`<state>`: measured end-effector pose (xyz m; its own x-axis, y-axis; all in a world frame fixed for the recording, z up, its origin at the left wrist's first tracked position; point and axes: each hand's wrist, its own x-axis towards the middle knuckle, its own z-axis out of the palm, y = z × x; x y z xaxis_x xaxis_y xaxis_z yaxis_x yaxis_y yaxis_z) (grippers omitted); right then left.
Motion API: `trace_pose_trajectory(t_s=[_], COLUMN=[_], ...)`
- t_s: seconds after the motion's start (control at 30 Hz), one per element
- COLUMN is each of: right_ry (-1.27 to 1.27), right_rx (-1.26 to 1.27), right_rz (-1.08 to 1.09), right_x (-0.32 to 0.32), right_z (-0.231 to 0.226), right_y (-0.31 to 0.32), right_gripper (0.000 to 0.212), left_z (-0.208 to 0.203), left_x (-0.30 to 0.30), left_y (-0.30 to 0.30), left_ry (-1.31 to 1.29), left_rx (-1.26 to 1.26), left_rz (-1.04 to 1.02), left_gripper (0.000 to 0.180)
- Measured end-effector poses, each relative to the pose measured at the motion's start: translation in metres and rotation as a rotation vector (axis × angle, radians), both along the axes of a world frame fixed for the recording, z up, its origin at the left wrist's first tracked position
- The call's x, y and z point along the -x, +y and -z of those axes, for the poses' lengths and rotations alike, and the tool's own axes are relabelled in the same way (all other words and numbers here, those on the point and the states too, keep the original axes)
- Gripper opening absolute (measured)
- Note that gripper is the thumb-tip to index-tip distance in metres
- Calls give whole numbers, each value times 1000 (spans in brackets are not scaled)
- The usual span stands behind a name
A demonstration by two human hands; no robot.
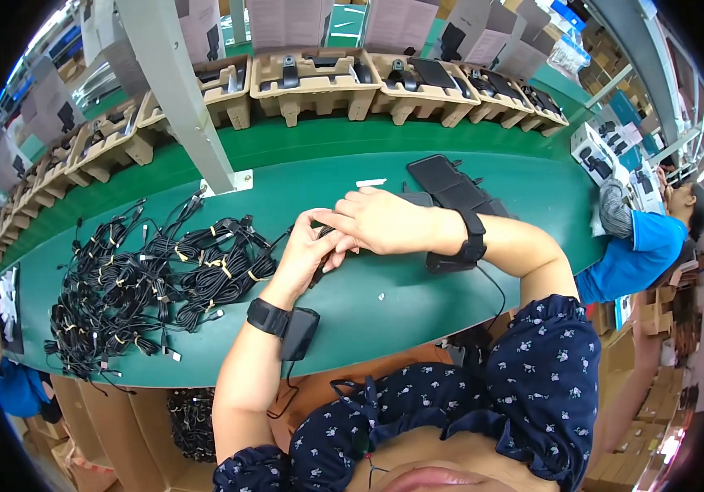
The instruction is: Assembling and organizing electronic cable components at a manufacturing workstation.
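Observation:
My left hand (309,250) and my right hand (385,221) meet over the middle of the green bench. A black cable (317,275) shows below and between my fingers, and my left hand is closed around it. The right hand's fingers are bent over the left's and press on the same cable, whose greater part they hide. Just left of my hands lies a large heap of black cables (155,275) in coiled bundles, many tied with tan bands. To the right, beyond my right wrist, are black plastic trays or holders (450,184), partly covered by my forearm.
Moulded cardboard trays (311,86) with black devices run along a raised green ledge behind the bench (327,336). A grey metal post (179,90) stands at the back left. A person in blue (643,246) sits at right. An open carton (134,426) with black cables is below.

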<state>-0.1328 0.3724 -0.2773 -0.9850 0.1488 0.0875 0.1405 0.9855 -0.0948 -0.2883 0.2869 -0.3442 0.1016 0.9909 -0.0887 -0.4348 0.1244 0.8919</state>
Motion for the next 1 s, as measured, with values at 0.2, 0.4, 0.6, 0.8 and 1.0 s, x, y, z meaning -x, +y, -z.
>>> trace_pose_trajectory(t_s=[0.2,0.4,0.6,0.8,1.0], right_ry=[142,404,459,-79,-212], right_rx=[-10,-445,-736,-965,-1084], right_rz=[25,547,771,712,404], right_x=[-19,-31,-37,-15,8], right_z=[-17,-69,-79,-58,-36], right_y=[2,75,181,234,265], right_gripper=[33,24,24,13,15], left_z=[-13,-1,5,5,5], left_x=[-6,-1,-1,4,7], left_y=[-7,-4,3,2,5], left_ry=[-74,20,119,106,27], left_rx=[-98,-105,-103,-96,-76], left_rz=[28,-126,-54,-40,-25], left_gripper=[57,51,43,40,33])
